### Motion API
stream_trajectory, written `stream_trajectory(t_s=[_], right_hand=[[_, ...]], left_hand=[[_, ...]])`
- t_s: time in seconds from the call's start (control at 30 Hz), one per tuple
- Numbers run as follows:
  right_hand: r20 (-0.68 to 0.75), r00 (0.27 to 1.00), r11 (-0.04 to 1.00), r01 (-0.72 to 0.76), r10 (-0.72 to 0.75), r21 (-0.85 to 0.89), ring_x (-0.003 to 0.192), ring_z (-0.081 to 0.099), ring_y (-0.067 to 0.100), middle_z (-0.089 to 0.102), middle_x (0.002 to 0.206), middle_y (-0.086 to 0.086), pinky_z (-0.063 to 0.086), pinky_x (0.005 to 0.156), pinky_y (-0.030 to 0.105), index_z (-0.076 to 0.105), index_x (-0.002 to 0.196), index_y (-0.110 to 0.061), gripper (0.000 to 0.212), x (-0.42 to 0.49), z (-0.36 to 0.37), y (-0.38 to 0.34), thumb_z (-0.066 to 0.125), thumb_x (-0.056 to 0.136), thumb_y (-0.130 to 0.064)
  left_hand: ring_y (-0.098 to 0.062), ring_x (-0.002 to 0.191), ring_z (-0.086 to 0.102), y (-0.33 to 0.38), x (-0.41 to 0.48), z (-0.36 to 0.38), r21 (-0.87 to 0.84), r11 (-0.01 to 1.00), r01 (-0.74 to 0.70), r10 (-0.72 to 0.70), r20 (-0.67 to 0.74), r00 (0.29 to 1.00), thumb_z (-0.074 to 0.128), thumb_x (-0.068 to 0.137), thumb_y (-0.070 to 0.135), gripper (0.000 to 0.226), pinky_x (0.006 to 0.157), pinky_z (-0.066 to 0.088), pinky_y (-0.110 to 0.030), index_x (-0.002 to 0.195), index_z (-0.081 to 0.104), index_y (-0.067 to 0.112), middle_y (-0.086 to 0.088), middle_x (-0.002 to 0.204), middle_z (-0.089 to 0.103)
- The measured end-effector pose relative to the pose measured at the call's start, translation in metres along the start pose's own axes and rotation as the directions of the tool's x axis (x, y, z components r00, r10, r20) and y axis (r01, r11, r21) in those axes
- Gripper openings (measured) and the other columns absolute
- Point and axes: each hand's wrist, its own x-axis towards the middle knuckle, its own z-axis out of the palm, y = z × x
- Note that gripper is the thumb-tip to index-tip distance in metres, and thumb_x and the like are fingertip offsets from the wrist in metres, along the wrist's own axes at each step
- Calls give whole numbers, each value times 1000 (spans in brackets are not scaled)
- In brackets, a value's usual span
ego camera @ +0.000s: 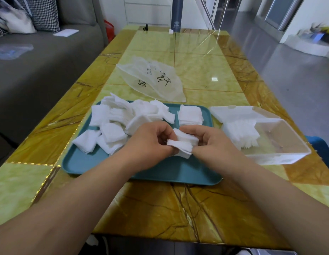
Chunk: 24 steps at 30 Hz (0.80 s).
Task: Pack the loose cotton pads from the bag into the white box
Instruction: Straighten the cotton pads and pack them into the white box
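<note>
Cotton pads, white and square, lie in a loose heap (119, 122) across the far left of a teal tray (160, 172) on a glossy yellow stone-patterned table (160, 208). A tidier pile of pads (190, 115) sits at the tray's far right corner. Beyond the tray lies the bag (152, 80), flat and apparently emptied.

Both bare hands meet above the middle of the tray. The left hand (150, 138) and right hand (209, 142) each have fingers curled round opposite ends of a small stack of pads (184, 144), pinching it between them. The stack is uneven, with its layers slid out of line and corners sticking out.

Just right of the tray stands the white box (281, 156), translucent, with its lid (239, 112) thrown open. A block of pads (241, 133) already stands on edge at its left end, while the right part looks unfilled.

Risks from here, as a judgement: the held stack is misaligned, so a loosened pinch during the carry to the box could let pads fan out and drop onto the tray or table. Pushed in crooked, it could catch on the box rim or crumple. The standing block has nothing bracing its right side and may topple when nudged. Some pads in the heap reach the tray's left edge, and a forearm brushing them could sweep them off.
</note>
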Motion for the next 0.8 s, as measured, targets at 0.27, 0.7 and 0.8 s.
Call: stream_trajectory(t_s=[0.27,0.7,0.8], right_hand=[[-140,990,1000,-24,25,5,108,69,1,75,114,-13,51,100,19,73,128,-23,43,3,0,4,56,98,2],[-16,1000,996,-3,5,93,96,76,6,82,98,-8,57,80,18,77,100,-26,51,2,1,2,57,82,17],[64,998,994,-25,19,103,105,74,12,79,110,-3,59,91,25,72,110,-27,57,1,-1,2,60,62,1]], left_hand=[[-2,60,58,2,-1,-9,-36,999,-20,22,52,998,88,74,4,20,58,46,-11,82,73,14,6,71,70],[-14,70,71,-7,4,2,-12,1000,1,-2,-12,1000,89,71,16,23,73,61,-39,84,70,20,-3,81,77],[-11,68,68,-9,5,4,8,1000,20,-20,-63,998,90,69,23,40,71,60,-35,98,62,27,1,82,73]])
